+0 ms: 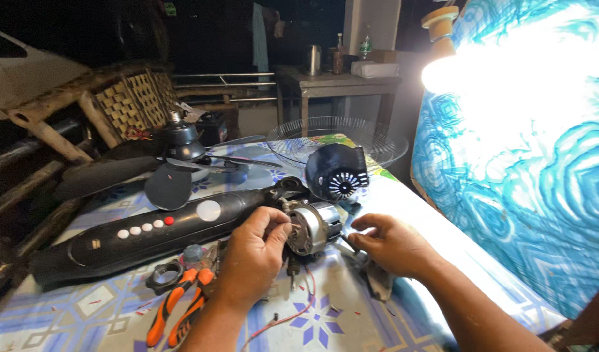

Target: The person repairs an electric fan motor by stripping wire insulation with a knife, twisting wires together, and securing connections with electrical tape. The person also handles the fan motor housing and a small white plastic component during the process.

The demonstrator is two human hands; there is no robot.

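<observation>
- Nearest the camera, the orange-handled pliers (180, 306) lie on the bench (338, 319) just left of the left hand's wrist, with a thin red wire (293, 315) trailing under it.
- The left hand (252, 255) is curled, thumb and forefinger pinching something thin at the end face of the fan motor (312, 226); what it pinches is too small to tell.
- The right hand (392, 243) rests on the bench just right of the motor, fingers loosely bent and touching its far side; whether it grips anything I cannot tell.
- By the look of it the fan is well stripped: the dark rear cover (337, 171) sits off, beyond the hands, the blade (172, 176) lies further left, and the clear grille (338, 140) behind. The motor is bare but not opened.
- The long black stand with buttons (149, 231) lies close by the left hand's knuckles, cramping that side.
- The bench edge runs near the right forearm; a bright blue patterned panel (527, 182) stands just past it, leaving little room rightward.
</observation>
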